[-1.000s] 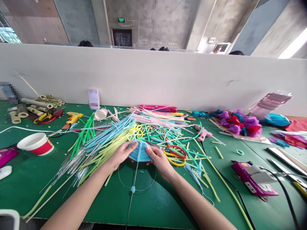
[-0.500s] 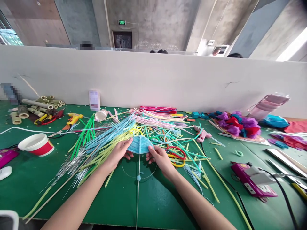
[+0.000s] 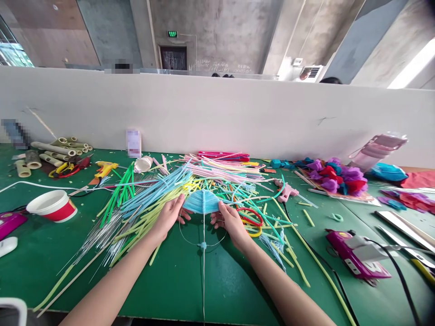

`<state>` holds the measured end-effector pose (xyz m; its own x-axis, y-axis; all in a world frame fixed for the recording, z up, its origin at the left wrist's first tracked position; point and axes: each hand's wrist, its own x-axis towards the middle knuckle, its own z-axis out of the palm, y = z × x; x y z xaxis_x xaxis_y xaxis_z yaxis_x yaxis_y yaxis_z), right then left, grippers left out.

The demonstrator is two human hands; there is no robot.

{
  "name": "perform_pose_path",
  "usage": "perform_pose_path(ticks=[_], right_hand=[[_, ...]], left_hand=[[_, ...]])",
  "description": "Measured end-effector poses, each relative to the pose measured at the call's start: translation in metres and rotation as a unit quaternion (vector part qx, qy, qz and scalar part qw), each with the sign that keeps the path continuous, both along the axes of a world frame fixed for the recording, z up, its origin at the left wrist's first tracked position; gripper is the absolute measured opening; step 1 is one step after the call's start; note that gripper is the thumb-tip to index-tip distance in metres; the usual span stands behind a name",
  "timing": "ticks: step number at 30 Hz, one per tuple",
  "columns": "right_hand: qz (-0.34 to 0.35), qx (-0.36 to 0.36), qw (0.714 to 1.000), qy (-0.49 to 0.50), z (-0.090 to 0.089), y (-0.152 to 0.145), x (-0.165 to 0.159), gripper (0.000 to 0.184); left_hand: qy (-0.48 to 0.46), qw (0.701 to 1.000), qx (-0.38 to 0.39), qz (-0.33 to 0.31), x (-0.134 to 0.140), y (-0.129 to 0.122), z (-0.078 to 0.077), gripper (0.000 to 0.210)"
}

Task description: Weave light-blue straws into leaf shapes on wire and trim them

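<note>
Between my two hands is a light blue half-round piece of pipe cleaners on a thin wire frame. A straight wire stem runs from it toward me, and a thin wire loop with a small blue knot hangs below. My left hand pinches the left edge of the piece, thumb on top. My right hand grips its right edge, thumb on top and fingers beneath. Just beyond lie loose blue pipe cleaners and yellow-green ones.
Red-and-yellow-handled scissors lie right of my right hand. A pink glue gun, a purple power strip and purple-red flowers are farther right. To the left stand a paper cup and a yellow glue gun. A white partition closes the back.
The blue piece has shifted slightly right and a little away from me, and its stem now stands straighter. Both hands keep hold of its edges.
</note>
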<state>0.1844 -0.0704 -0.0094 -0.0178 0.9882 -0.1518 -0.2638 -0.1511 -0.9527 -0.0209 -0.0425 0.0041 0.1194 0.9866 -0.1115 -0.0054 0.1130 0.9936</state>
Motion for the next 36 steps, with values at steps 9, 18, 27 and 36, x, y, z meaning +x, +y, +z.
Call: perform_pose_path(ticks=[9,18,27,36], right_hand=[[-0.055,0.006,0.998,0.042,-0.002,0.005,0.005,0.045],[-0.106,0.038,0.994,-0.003,-0.01,0.012,0.002,0.05],[-0.037,0.033,0.999,-0.006,-0.001,0.004,-0.003,0.052],[-0.017,0.048,0.998,-0.039,0.001,0.001,-0.004,0.056]], left_hand=[[0.01,0.999,0.015,-0.045,-0.001,-0.003,0.006,0.038],[0.01,0.997,0.027,-0.075,0.003,-0.005,0.006,0.038],[-0.045,0.995,-0.041,-0.073,0.004,-0.004,0.002,0.036],[-0.038,0.997,-0.053,-0.047,0.006,-0.006,0.006,0.041]])
